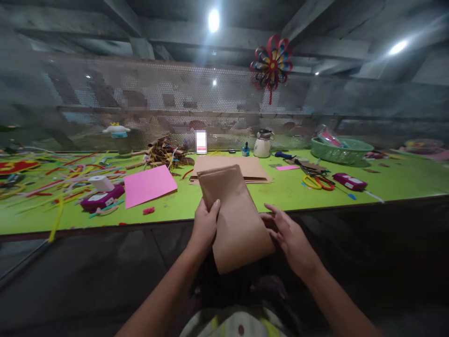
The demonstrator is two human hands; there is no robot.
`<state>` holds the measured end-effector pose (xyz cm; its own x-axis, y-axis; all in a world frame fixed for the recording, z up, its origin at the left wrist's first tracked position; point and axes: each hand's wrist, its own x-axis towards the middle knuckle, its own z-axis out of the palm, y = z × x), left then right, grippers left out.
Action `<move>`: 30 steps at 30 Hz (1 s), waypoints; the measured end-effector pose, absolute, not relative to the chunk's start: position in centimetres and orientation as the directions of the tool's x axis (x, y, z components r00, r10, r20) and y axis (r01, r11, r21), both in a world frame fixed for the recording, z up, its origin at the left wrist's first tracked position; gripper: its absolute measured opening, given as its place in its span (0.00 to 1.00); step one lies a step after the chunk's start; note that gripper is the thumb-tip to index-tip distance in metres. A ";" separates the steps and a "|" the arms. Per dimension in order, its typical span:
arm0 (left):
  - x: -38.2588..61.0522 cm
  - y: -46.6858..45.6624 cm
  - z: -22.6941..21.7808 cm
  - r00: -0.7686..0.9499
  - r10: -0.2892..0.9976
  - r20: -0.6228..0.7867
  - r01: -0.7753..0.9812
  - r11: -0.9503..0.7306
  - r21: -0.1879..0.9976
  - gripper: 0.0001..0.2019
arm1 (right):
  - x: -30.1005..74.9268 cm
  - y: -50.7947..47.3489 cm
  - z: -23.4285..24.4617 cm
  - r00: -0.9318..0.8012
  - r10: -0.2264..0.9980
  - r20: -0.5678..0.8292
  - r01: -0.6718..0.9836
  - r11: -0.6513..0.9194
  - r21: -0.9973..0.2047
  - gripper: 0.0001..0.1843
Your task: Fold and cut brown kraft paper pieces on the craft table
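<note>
A folded sheet of brown kraft paper (236,210) is held in front of me, over the table's near edge, its lower part curving round in a loose bend. My left hand (206,220) grips its left side, thumb on top and the other fingers hidden beneath. By the paper's right edge is my right hand (286,234), its fingers apart and the palm turned inward; some fingertips are at or just behind the edge, and contact is unclear. More brown paper (254,169) lies folded on the table just beyond.
The green table (189,201) carries a pink sheet (150,185), a purple box (101,196), pipe cleaners (49,187) and a twig bundle (166,152) on the left. Rightward are scissors (317,182), another purple box (350,181), a green basket (342,150) and a jug (263,144).
</note>
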<state>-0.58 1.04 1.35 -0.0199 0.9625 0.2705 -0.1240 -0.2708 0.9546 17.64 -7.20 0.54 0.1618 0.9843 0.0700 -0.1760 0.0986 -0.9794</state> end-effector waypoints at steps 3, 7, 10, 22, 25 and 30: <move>-0.4 2.0 0.5 -0.156 0.944 0.289 -0.066 -0.302 0.951 0.18 | 17.2 -7.5 -0.2 0.195 0.967 0.165 0.005 0.168 -0.986 0.42; 1.1 2.6 0.4 -0.230 0.947 0.226 -0.175 -0.269 0.947 0.16 | 17.2 -5.2 -0.2 0.346 0.915 0.205 0.213 0.136 -0.968 0.45; 1.9 3.6 1.9 -0.248 0.959 0.140 -0.415 -0.235 0.879 0.18 | 18.1 -2.2 1.3 0.298 0.928 0.225 0.170 0.180 -0.969 0.41; -4.4 8.1 5.5 -0.049 0.992 -0.112 -0.213 0.099 0.972 0.07 | 23.5 10.3 2.1 -0.130 0.974 0.186 0.265 0.215 -0.940 0.22; -6.6 8.5 6.2 -0.258 0.955 0.149 0.061 -0.137 0.989 0.13 | 24.5 11.7 1.4 -0.176 0.969 0.172 0.407 0.231 -0.884 0.20; -3.1 8.8 5.1 0.504 0.653 0.565 0.511 -0.753 0.414 0.10 | 24.4 12.7 1.5 -0.218 0.956 0.199 0.662 0.294 -0.689 0.08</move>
<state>-3.08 8.76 5.08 0.5045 0.6531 0.5648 0.5111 -0.7531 0.4143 24.38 12.68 1.49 -0.2175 0.9556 0.1988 0.6624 0.2941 -0.6890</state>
